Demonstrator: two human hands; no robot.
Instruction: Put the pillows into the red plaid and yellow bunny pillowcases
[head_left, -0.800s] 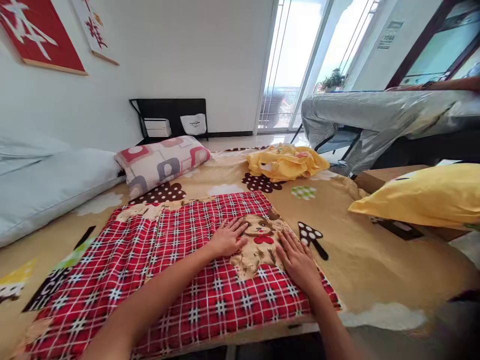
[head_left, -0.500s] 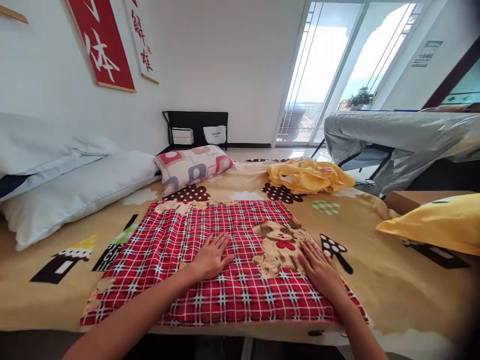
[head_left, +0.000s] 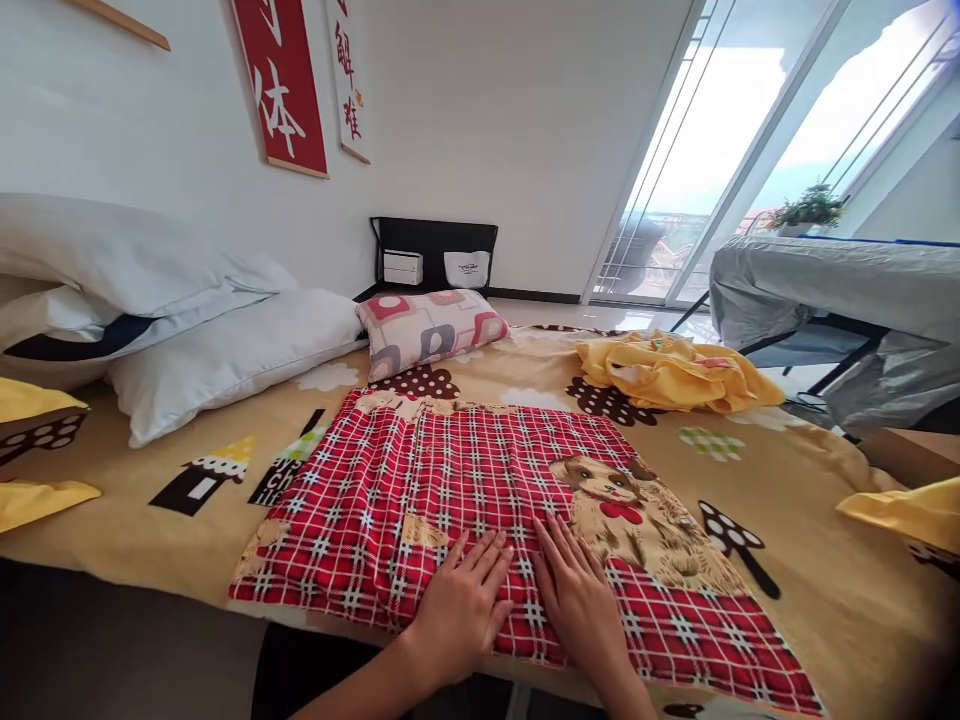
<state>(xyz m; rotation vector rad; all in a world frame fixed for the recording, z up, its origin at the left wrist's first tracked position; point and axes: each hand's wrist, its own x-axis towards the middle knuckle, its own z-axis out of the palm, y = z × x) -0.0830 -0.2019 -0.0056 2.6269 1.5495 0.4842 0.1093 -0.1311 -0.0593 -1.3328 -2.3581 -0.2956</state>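
A red plaid pillowcase-like cloth (head_left: 465,470) with a printed puppy lies spread over a tan patterned sheet (head_left: 810,520). Its left half is wrinkled, while the right part looks flatter. My left hand (head_left: 465,598) rests palm down on the cloth near its front edge, fingers stretched out. Beside it, my right hand (head_left: 577,590) also lies flat on the cloth, just left of the puppy print, with its fingers extended. A narrow gap separates the two hands. Neither one grips anything.
White pillows (head_left: 247,350) are piled at the left, by a patterned pillow (head_left: 435,330). Crumpled yellow fabric (head_left: 675,370) lies at the back right. More yellow cloth (head_left: 907,510) sits at the right edge. Beyond stands a table under grey plastic (head_left: 840,280).
My right hand has moved left off the puppy print toward my left hand, and both are nearer the front edge. The view has turned left.
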